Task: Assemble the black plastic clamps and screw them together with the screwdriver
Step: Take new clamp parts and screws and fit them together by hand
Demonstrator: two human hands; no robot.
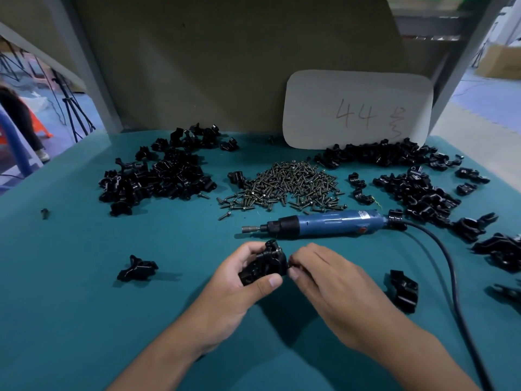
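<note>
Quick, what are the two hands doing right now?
Left hand: holds the black clamp, fingers curled round it.
Right hand: fingertips pinch at the clamp's right side; what they pinch is too small to tell.

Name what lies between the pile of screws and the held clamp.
In the head view, the blue screwdriver lies on the table between the screws and the clamp.

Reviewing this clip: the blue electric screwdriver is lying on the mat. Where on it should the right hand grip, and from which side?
Probably the blue barrel, taken from above by the right hand. The screwdriver lies flat with its bit pointing left and its cable trailing right, so the mid-body is the widest bare part. The black collar is narrower, and the cable end has clamp parts crowding it.
</note>
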